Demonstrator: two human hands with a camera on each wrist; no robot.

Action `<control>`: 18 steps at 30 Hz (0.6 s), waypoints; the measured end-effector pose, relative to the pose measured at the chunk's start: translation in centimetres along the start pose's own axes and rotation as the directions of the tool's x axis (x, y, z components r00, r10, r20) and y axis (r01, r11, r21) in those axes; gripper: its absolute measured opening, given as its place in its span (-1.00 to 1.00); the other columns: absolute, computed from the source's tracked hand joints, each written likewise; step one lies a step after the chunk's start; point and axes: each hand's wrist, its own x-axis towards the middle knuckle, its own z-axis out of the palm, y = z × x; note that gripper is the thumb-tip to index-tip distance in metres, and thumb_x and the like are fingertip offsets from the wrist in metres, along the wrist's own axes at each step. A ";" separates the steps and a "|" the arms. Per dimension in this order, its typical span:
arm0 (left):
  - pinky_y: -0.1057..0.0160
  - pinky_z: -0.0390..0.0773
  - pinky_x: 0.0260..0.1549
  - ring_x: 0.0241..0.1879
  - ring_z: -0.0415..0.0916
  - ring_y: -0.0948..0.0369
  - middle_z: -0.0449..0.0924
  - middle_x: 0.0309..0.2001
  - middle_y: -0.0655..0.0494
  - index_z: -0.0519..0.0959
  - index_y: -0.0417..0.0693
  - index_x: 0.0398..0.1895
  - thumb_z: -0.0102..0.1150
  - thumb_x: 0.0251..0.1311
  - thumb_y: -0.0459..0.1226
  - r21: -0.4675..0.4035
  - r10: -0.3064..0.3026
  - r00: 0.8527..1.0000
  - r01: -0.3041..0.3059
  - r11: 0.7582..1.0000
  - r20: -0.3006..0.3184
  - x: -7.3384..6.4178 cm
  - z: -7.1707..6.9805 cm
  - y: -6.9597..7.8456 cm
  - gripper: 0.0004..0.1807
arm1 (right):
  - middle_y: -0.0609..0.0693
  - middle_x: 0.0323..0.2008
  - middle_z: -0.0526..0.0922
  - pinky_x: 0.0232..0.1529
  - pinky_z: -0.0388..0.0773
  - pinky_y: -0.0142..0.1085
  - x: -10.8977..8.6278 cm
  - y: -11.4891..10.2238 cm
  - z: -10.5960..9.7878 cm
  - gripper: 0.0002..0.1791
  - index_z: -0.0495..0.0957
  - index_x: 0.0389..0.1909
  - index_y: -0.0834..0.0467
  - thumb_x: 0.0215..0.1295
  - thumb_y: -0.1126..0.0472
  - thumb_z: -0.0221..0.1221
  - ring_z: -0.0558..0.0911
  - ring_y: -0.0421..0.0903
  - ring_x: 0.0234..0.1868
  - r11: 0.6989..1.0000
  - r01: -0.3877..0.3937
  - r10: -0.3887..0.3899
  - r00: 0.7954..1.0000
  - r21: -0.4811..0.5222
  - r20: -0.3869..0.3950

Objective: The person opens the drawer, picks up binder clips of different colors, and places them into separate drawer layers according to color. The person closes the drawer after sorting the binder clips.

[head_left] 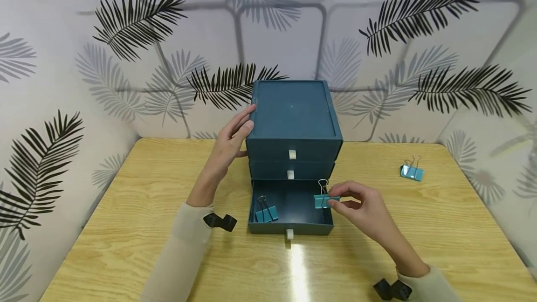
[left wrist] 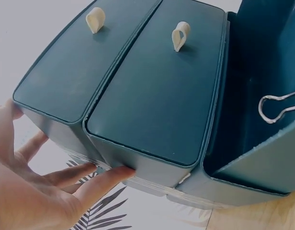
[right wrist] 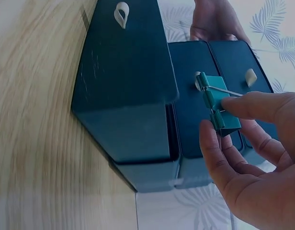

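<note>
A dark blue desktop drawer unit (head_left: 293,111) stands on the table with its bottom drawer (head_left: 289,229) pulled out. My left hand (head_left: 230,146) rests against the unit's left side; in the left wrist view its spread fingers (left wrist: 107,184) touch that side wall. With thumb and fingers, my right hand (head_left: 362,206) pinches a teal binder clip (head_left: 323,201), held over the right part of the drawer with its wire handles up. Another teal binder clip (head_left: 266,214) lies inside the drawer at the left. In the right wrist view the held clip overlaps the drawer fronts.
A third teal binder clip (head_left: 412,172) lies on the wooden table (head_left: 134,209) to the right. The two upper drawers are closed, each with a pale loop pull (head_left: 292,154). A wall with leaf patterns (head_left: 281,36) rises behind the table.
</note>
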 end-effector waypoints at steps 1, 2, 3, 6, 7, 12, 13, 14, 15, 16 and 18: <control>-0.43 0.50 0.00 0.51 0.17 0.01 0.13 0.58 0.11 0.30 0.37 0.57 -0.01 0.55 -0.03 -0.004 -0.006 1.000 0.006 1.000 0.001 0.0 0.0 0.0 -0.44 | 0.09 -0.09 0.72 -0.17 0.71 -0.26 0.1 0.0 0.2 -0.87 0.71 -0.21 0.18 0.25 0.40 0.39 0.72 -0.09 -0.11 1.000 -0.008 0.008 1.000 -0.006 0.003; -0.42 0.51 0.00 0.50 0.18 0.02 0.14 0.58 0.11 0.30 0.39 0.56 0.00 0.54 -0.03 -0.007 -0.012 1.000 0.012 1.000 0.001 0.0 0.0 0.1 -0.44 | 0.08 -0.09 0.72 -0.16 0.71 -0.26 0.1 0.1 0.4 -0.87 0.71 -0.21 0.17 0.26 0.39 0.39 0.73 -0.07 -0.11 1.000 -0.011 0.011 1.000 -0.013 0.006; -0.42 0.51 0.00 0.50 0.19 0.01 0.14 0.58 0.11 0.30 0.39 0.56 0.01 0.54 -0.03 -0.008 -0.016 1.000 0.016 1.000 0.004 0.1 0.0 0.1 -0.44 | 0.06 -0.10 0.72 -0.16 0.71 -0.25 0.2 0.1 0.6 -0.87 0.71 -0.22 0.16 0.26 0.39 0.39 0.73 -0.05 -0.11 1.000 -0.017 0.017 1.000 -0.019 0.009; -0.42 0.51 0.00 0.50 0.18 -0.01 0.14 0.58 0.10 0.30 0.39 0.56 0.01 0.54 -0.02 -0.004 -0.024 1.000 0.024 1.000 0.005 0.1 -0.1 0.3 -0.44 | 0.03 -0.12 0.73 -0.17 0.71 -0.26 0.7 0.3 1.5 -0.87 0.71 -0.23 0.13 0.26 0.38 0.40 0.73 -0.05 -0.13 0.999 -0.029 0.030 0.999 -0.031 0.021; -0.43 0.51 0.00 0.50 0.18 -0.01 0.15 0.57 0.10 0.30 0.39 0.56 0.00 0.54 -0.02 -0.001 -0.026 1.000 0.026 1.000 0.006 0.1 -0.1 0.3 -0.44 | 0.02 -0.13 0.73 -0.18 0.71 -0.26 0.8 0.3 1.8 -0.87 0.71 -0.23 0.13 0.26 0.38 0.40 0.74 -0.06 -0.14 0.999 -0.032 0.033 0.999 -0.033 0.024; -0.43 0.52 -0.01 0.50 0.18 0.02 0.16 0.57 0.10 0.31 0.40 0.56 0.02 0.54 -0.01 0.006 -0.027 1.000 0.027 1.000 -0.001 0.2 0.0 0.2 -0.44 | 0.03 -0.17 0.74 -0.21 0.71 -0.26 1.4 0.4 3.0 -0.88 0.72 -0.25 0.13 0.25 0.38 0.40 0.73 -0.06 -0.22 0.999 -0.019 0.020 0.999 -0.042 0.043; -0.43 0.52 -0.01 0.50 0.18 0.02 0.16 0.57 0.10 0.32 0.40 0.55 0.02 0.53 0.00 0.006 -0.025 1.000 0.025 1.000 -0.002 0.2 0.0 0.2 -0.44 | 0.04 -0.16 0.74 -0.22 0.71 -0.27 1.5 0.4 3.2 -0.88 0.72 -0.26 0.13 0.25 0.38 0.40 0.74 -0.05 -0.23 0.999 -0.010 0.012 0.999 -0.046 0.049; -0.43 0.52 -0.01 0.50 0.18 0.03 0.16 0.56 0.11 0.32 0.41 0.55 0.02 0.53 0.00 0.007 -0.025 1.000 0.025 1.000 -0.004 0.2 0.1 0.2 -0.45 | 0.05 -0.16 0.74 -0.23 0.71 -0.28 1.6 0.4 3.4 -0.89 0.72 -0.26 0.14 0.25 0.38 0.40 0.74 -0.05 -0.24 0.999 -0.002 0.005 0.998 -0.048 0.055; -0.43 0.51 -0.01 0.50 0.18 0.04 0.16 0.56 0.10 0.32 0.41 0.55 0.02 0.53 0.00 0.008 -0.023 1.000 0.023 1.000 -0.004 0.2 0.1 0.2 -0.45 | 0.05 -0.16 0.73 -0.23 0.70 -0.29 1.6 0.4 3.5 -0.89 0.72 -0.26 0.14 0.25 0.38 0.40 0.74 -0.06 -0.24 0.999 0.002 0.001 0.998 -0.051 0.063; -0.43 0.51 -0.01 0.50 0.18 0.04 0.16 0.56 0.10 0.32 0.41 0.55 0.02 0.53 -0.01 0.010 -0.023 1.000 0.023 1.000 -0.005 0.3 0.0 0.1 -0.45 | 0.05 -0.16 0.73 -0.23 0.70 -0.30 1.7 0.3 3.7 -0.90 0.73 -0.27 0.14 0.25 0.38 0.40 0.74 -0.06 -0.24 0.998 0.007 -0.003 0.998 -0.056 0.069; -0.44 0.50 0.00 0.50 0.18 0.05 0.16 0.57 0.10 0.32 0.41 0.55 0.01 0.53 -0.01 0.014 -0.022 1.000 0.022 1.000 -0.008 0.3 0.0 0.0 -0.45 | 0.04 -0.16 0.74 -0.23 0.70 -0.33 2.0 0.3 4.0 -0.90 0.73 -0.27 0.13 0.25 0.37 0.40 0.75 -0.09 -0.24 0.998 0.009 -0.003 0.997 -0.068 0.083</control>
